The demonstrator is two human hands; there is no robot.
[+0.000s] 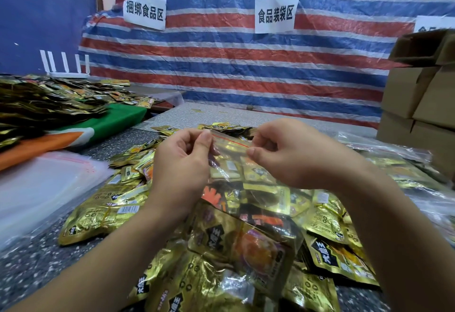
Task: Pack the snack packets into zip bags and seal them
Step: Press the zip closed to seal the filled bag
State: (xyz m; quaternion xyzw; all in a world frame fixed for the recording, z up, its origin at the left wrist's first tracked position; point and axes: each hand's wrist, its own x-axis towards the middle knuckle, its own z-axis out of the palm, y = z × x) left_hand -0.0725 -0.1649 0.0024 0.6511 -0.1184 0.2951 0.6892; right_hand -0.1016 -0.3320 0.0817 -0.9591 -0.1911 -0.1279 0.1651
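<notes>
A clear zip bag (pixel 248 203) stuffed with gold snack packets is held up over the table's middle. Its red-lined zip strip (pixel 231 142) runs between both hands. My left hand (pixel 183 164) pinches the strip's left end with thumb and fingers. My right hand (pixel 290 154) pinches the right end. Whether the strip is fully pressed together I cannot tell. Loose gold snack packets (pixel 103 215) lie heaped under and around the bag.
A stack of empty clear zip bags (pixel 41 183) lies at the left. A big heap of packets (pixel 44 102) sits on green and orange cloth at far left. Cardboard boxes (pixel 418 95) stand at the right. Filled bags (pixel 403 171) lie beside them.
</notes>
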